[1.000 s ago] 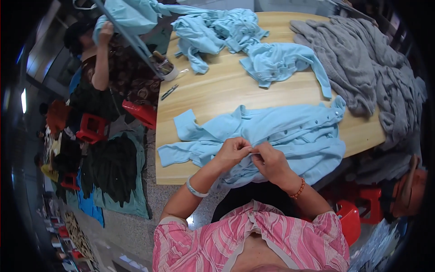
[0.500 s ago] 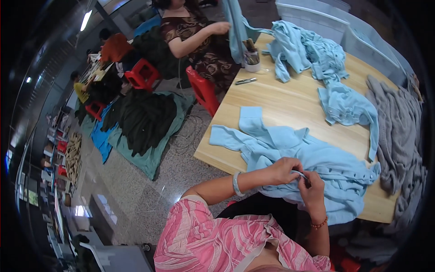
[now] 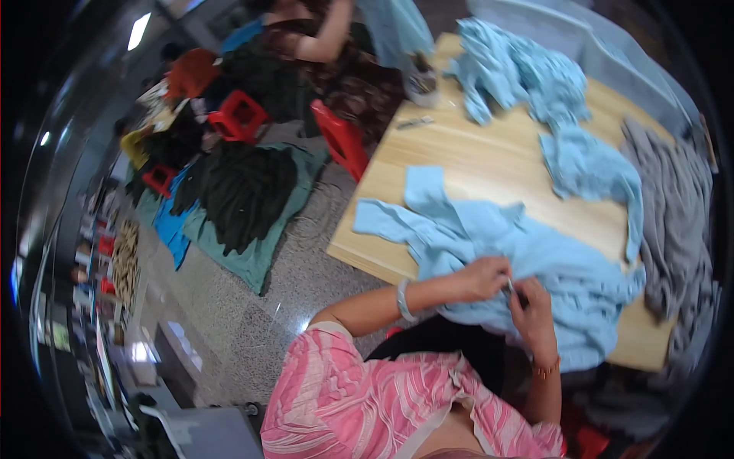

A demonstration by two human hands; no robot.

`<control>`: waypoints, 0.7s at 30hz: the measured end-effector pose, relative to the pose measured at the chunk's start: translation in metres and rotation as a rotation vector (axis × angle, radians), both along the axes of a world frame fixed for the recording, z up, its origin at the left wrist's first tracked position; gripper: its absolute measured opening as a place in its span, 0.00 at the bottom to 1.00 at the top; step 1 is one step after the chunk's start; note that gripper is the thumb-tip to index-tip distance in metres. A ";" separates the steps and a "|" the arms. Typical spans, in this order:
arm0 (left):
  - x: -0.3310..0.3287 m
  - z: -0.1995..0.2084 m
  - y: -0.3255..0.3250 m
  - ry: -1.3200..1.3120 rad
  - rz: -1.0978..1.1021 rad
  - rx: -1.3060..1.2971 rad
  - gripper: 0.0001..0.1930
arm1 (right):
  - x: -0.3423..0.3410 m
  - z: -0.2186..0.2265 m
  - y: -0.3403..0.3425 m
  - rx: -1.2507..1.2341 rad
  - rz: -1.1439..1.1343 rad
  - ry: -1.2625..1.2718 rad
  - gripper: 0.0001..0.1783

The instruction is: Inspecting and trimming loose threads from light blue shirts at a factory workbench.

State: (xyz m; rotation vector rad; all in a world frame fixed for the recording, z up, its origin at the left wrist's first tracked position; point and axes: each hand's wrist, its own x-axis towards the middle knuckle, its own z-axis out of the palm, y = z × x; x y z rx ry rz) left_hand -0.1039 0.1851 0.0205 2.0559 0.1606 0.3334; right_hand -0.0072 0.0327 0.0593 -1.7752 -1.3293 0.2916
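A light blue knit cardigan [image 3: 535, 249] is spread over the near side of the table, its sleeves toward the left. Small dark buttons show faintly along one edge. My left hand [image 3: 485, 278] has its fingers pinched at the cardigan's near edge. Close beside it, my right hand [image 3: 533, 307] is also closed, thumb and fingers together. A small pale bit shows between the two hands, seemingly the garment's edge, but blur hides its detail. The rest of the cardigan lies bunched beyond and to the right of my right hand.
On the wooden table [image 3: 382, 206] lie more light blue garments [image 3: 527, 73], thread snips [image 3: 415, 122] and a tool cup [image 3: 421, 84]. Grey knits [image 3: 665, 214] hang at the right, by pale plastic bins [image 3: 612, 53]. A co-worker stands past a red stool [image 3: 340, 138]; dark clothes [image 3: 252, 195] lie on the floor.
My hands stay close together at the cardigan's edge, the right one shifted slightly. The view has tilted a little. The co-worker's arm has gone up with a light blue garment.
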 end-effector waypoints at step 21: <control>0.023 0.039 -0.028 -0.056 -0.146 0.392 0.12 | 0.032 -0.002 -0.043 -0.013 -0.028 0.182 0.06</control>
